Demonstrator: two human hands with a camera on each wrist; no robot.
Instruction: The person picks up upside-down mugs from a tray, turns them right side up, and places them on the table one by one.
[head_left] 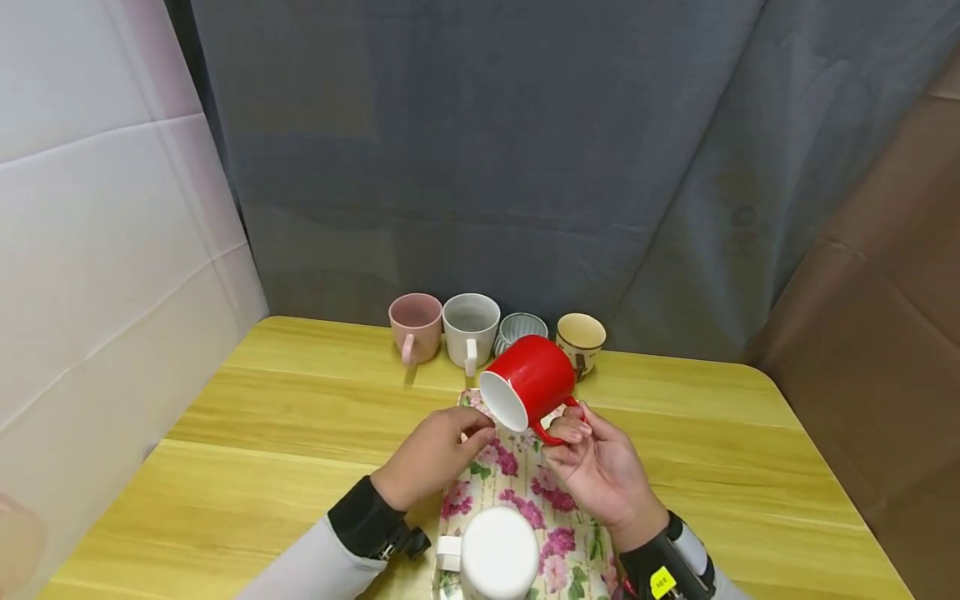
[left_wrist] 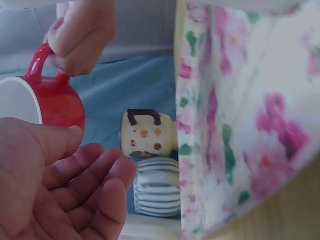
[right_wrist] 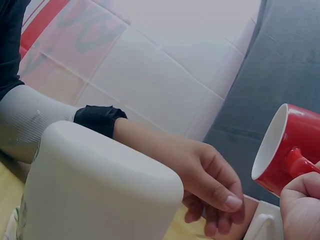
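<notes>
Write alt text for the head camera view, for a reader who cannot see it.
A person's right hand holds a glossy red ceramic mug by its handle, tipped on its side above a floral-patterned tray, while the left hand rests open beside the rim. A white mug stands upside down on the tray, and four more mugs line the far edge of the yellow wooden table.

Glossy glazed ceramic red mug (head_left: 531,379); smooth grained wooden worktop (head_left: 285,433); floral cloth mat (head_left: 525,492) beneath the grip; matt white mug (head_left: 497,554).
</notes>
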